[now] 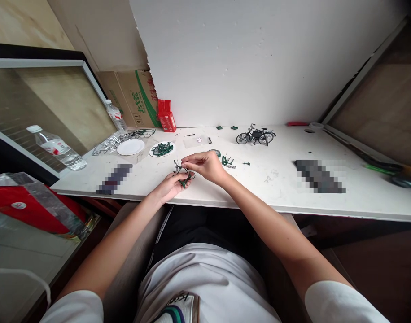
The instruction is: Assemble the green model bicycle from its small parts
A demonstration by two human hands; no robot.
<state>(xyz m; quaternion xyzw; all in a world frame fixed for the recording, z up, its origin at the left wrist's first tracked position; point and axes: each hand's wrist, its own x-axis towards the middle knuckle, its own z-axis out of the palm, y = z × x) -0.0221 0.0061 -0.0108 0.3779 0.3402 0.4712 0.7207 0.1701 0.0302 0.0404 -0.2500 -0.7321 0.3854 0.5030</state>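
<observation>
My left hand (172, 186) is closed around a small green and black model bicycle frame (184, 181) near the front edge of the white table (252, 193). Just above it, my right hand (205, 165) has thumb and fingertips pinched together at the top of the frame; whatever lies between them is too small to make out. Loose green parts (227, 160) lie to the right of my hands. A white plate (153, 153) behind them bears more green parts. Further back, a black model bicycle (255, 135) stands upright.
An empty-looking white plate (130, 147), grey part frames (107, 144), two water bottles (59, 148) and a red box (167, 117) stand or lie at the left. Blurred dark objects lie at left (114, 178) and right (320, 176). A computer mouse (404, 180) is far right.
</observation>
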